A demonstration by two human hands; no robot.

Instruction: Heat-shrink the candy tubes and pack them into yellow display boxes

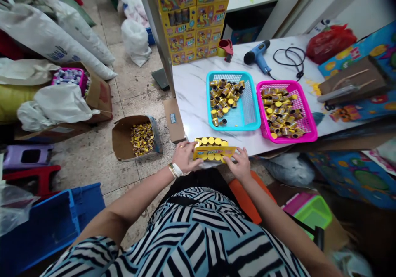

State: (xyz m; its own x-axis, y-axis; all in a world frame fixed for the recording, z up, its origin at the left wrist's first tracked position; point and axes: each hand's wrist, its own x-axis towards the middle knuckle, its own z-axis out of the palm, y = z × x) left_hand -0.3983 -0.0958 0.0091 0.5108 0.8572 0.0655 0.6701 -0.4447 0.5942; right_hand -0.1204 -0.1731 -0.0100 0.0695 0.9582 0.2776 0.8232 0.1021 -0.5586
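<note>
A yellow display box (214, 150) filled with several yellow-capped small cans rests at the near edge of the white marble table (192, 91). My left hand (185, 156) grips its left end, fingers curled over the front. My right hand (239, 164) holds its right end the same way. Farther back on the table, a blue basket (247, 107) holds several loose cans in its left half. Beside it a pink basket (305, 130) is packed with more of the cans.
A blue heat gun (257, 55) with its cord and a red tape dispenser (227, 49) lie at the table's back. Stacked yellow boxes (193, 19) stand behind. An open carton of cans (140, 138) sits on the floor at left, among sacks, a blue crate (49, 223) and stools.
</note>
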